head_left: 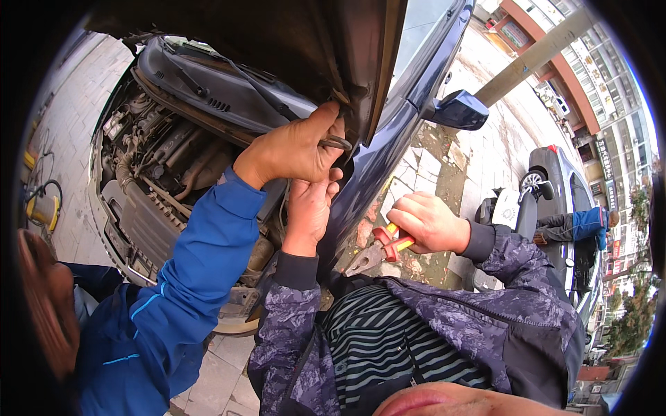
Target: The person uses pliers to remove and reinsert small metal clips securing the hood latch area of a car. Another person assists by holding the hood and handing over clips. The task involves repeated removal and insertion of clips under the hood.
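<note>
Red-and-yellow-handled pliers with grey metal jaws are jutting to the lower left from our right hand, its fingers closed round them. Our left hand is pointing up, fingers curled — we cannot tell if it is holding anything — just below a co-worker's hand. Left of it, an engine bay is showing; beyond our right hand, pale paving is running past a parked car.
</note>
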